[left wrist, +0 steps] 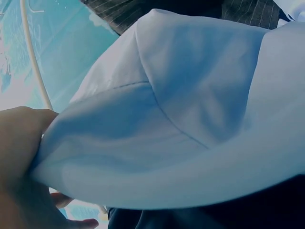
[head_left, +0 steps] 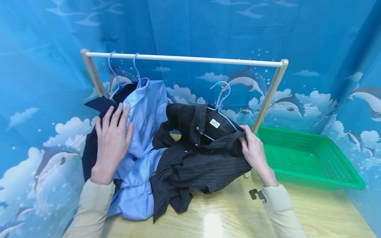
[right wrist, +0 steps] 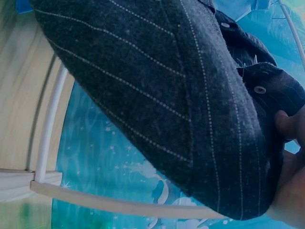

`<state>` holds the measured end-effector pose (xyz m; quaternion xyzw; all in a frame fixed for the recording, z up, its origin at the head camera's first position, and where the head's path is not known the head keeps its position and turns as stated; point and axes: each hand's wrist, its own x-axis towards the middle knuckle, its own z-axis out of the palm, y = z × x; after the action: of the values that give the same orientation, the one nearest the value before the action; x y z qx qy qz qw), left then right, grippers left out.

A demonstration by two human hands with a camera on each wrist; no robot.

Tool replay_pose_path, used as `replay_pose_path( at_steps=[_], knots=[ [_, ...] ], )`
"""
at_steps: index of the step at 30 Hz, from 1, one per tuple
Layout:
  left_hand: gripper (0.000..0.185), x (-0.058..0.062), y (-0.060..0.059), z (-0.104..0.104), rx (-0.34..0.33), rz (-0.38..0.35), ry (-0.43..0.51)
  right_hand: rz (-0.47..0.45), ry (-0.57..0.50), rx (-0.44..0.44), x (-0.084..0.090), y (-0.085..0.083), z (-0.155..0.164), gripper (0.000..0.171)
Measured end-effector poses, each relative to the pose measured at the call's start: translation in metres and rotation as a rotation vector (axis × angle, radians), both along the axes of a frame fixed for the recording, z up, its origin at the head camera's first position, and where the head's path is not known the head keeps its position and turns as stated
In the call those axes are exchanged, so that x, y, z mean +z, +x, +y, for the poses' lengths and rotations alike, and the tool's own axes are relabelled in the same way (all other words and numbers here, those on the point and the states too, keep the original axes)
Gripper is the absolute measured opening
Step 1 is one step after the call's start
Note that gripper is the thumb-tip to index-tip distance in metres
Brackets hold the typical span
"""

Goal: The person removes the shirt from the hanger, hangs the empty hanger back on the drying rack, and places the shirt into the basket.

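Wooden table (head_left: 312, 211): right hand (head_left: 253, 150) grips dark shirt (head_left: 196, 158); left hand (head_left: 111, 142) flat on blue shirt (head_left: 143, 132).

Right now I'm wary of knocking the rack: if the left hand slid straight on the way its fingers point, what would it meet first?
Probably the navy garment at the left hand fingertips, then its hanger under the rail; depth is unclear.

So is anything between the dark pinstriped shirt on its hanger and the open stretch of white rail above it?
Nothing visible: the white rail is bare above the dark pinstriped shirt; the light blue shirt hangs further left.
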<state>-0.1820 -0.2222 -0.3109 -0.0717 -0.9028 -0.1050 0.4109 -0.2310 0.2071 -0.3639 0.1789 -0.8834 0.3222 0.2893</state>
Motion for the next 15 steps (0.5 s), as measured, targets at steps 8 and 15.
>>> replay_pose_path(
  at_steps=[8,15],
  knots=[
    [0.064,-0.003,-0.002,0.004,-0.029,0.002,0.026,-0.046,0.002,-0.039,-0.008,0.003,0.011,0.026],
    [0.062,0.002,0.001,0.017,-0.066,0.051,0.011,-0.061,0.014,-0.060,-0.014,0.006,0.020,0.027]
  ],
)
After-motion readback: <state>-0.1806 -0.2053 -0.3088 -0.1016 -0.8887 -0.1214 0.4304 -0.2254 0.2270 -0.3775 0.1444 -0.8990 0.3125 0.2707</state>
